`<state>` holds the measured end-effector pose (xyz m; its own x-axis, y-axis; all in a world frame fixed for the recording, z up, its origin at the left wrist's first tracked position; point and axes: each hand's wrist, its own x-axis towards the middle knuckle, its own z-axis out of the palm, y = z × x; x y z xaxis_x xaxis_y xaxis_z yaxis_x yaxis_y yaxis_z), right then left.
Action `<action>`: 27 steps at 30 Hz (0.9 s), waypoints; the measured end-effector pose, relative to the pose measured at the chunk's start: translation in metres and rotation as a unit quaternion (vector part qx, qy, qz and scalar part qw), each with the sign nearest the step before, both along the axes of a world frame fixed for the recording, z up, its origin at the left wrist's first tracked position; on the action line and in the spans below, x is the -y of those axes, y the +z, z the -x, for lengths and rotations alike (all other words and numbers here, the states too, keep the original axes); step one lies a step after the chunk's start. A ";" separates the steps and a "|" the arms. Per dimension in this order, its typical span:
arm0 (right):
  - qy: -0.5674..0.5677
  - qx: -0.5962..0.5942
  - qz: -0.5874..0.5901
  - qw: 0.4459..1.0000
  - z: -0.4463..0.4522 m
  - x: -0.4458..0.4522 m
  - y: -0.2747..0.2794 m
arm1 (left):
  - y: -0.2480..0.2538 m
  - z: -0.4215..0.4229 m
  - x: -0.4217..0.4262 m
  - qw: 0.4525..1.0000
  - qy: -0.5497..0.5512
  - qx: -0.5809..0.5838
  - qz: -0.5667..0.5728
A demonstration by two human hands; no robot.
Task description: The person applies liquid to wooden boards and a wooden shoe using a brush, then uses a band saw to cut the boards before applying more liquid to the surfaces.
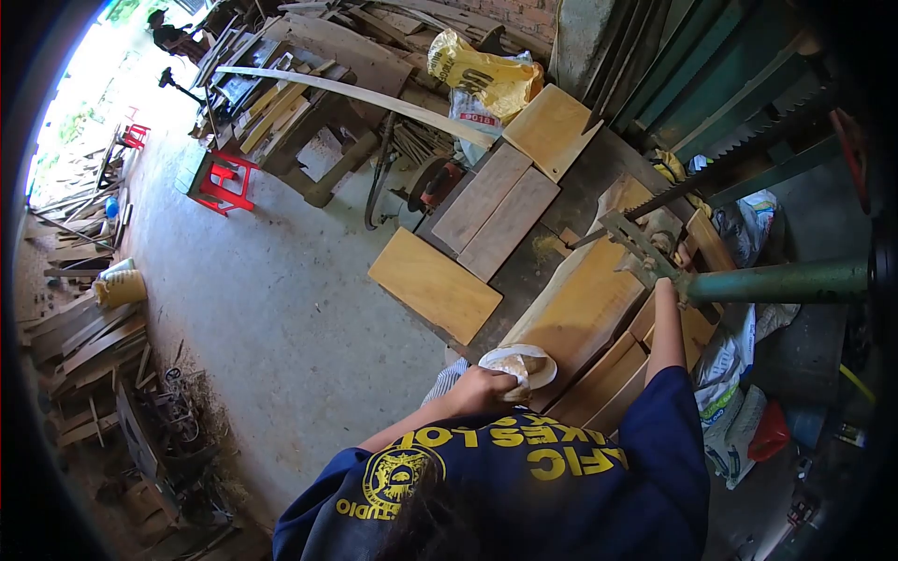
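My left hand is closed at the near rim of a round white bowl with something pale brown in it. The bowl is over the near end of a long wooden board with an uneven edge. My right arm reaches up to the saw's metal blade guide. My right hand is beside that guide, its fingers mostly hidden behind the metal parts. A toothed saw blade runs through the guide. Narrower wooden pieces lie beside the board, close to my right forearm.
Flat boards and dark planks lie on the saw table. A green post juts in from the right. Sacks are below it. Red stools and a lumber-piled bench stand to the left. A person sits far back.
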<state>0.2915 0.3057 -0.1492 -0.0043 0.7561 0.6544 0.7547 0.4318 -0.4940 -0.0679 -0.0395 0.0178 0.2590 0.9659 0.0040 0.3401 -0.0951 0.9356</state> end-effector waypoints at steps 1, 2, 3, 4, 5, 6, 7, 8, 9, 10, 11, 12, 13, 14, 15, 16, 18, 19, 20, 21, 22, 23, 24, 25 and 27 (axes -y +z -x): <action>-0.009 -0.027 0.010 1.000 0.017 0.003 0.006 | 0.001 -0.001 0.000 1.000 0.004 0.004 -0.002; -0.018 -0.053 0.020 0.998 0.030 0.009 0.013 | 0.002 -0.001 0.000 1.000 0.003 0.004 -0.003; -0.028 -0.080 0.030 0.996 0.042 0.029 0.018 | 0.003 -0.002 0.000 1.000 0.008 0.002 -0.006; -0.038 -0.107 0.038 0.993 0.063 0.028 0.027 | 0.004 -0.002 -0.001 1.000 0.012 0.000 -0.010; -0.048 -0.135 0.046 0.989 0.075 0.035 0.033 | 0.005 -0.002 -0.002 1.000 0.011 0.000 -0.012; -0.057 -0.162 0.054 0.984 0.084 0.035 0.039 | 0.005 -0.002 -0.003 1.000 0.017 0.009 -0.020; -0.065 -0.189 0.062 0.978 0.087 0.041 0.045 | 0.005 -0.003 -0.003 0.999 0.022 0.018 -0.027; -0.074 -0.216 0.070 0.971 0.077 0.047 0.049 | 0.005 -0.003 -0.003 0.999 0.022 0.018 -0.029; -0.083 -0.242 0.078 0.963 0.087 0.030 0.057 | 0.004 -0.003 -0.003 0.999 0.020 0.016 -0.023; -0.091 -0.268 0.086 0.955 0.086 0.016 0.064 | 0.003 -0.003 -0.003 1.000 0.018 0.015 -0.017; -0.098 -0.292 0.095 0.947 0.086 0.002 0.070 | 0.002 -0.003 -0.003 0.999 0.019 0.017 -0.019; -0.105 -0.315 0.103 0.937 0.074 0.006 0.083 | 0.001 -0.003 -0.002 0.999 0.020 0.017 -0.023; -0.113 -0.339 0.111 0.927 0.075 0.006 0.090 | 0.001 -0.003 -0.002 0.999 0.020 0.016 -0.027; -0.112 -0.337 0.110 0.928 0.077 0.008 0.095 | 0.000 -0.004 -0.002 0.999 0.020 0.018 -0.028; -0.113 -0.330 0.116 0.930 0.085 0.014 0.112 | 0.000 -0.004 -0.002 0.999 0.020 0.019 -0.029; -0.115 -0.323 0.122 0.931 0.089 0.017 0.120 | 0.000 -0.004 -0.002 0.999 0.020 0.019 -0.030; -0.083 -0.508 0.218 0.829 0.014 -0.023 -0.023 | 0.005 -0.004 -0.003 0.999 0.020 0.017 -0.031; -0.043 -0.665 0.302 0.681 -0.006 -0.031 -0.088 | 0.006 -0.004 -0.003 0.999 0.023 0.014 -0.033; 0.158 -0.695 0.306 0.631 0.020 0.009 -0.054 | 0.005 -0.005 -0.003 0.999 0.022 0.015 -0.034; 0.180 -0.430 0.363 0.807 0.029 0.027 -0.032 | 0.003 -0.005 -0.003 0.999 0.025 0.012 -0.034; 0.181 -0.430 0.362 0.807 0.042 0.034 -0.008 | 0.003 -0.005 -0.003 0.999 0.028 0.007 -0.034; 0.144 -0.532 0.373 0.747 0.055 0.040 0.015 | 0.003 -0.005 -0.003 0.999 0.027 0.006 -0.034; 0.104 -0.625 0.379 0.674 0.061 0.042 0.026 | 0.003 -0.005 -0.003 0.999 0.028 0.009 -0.037; 0.015 -0.764 0.341 0.548 0.022 -0.004 -0.043 | 0.004 -0.005 -0.003 0.999 0.030 0.012 -0.039; -0.309 -0.050 0.159 0.936 0.044 -0.023 0.013 | 0.005 -0.006 -0.004 0.999 0.031 0.013 -0.043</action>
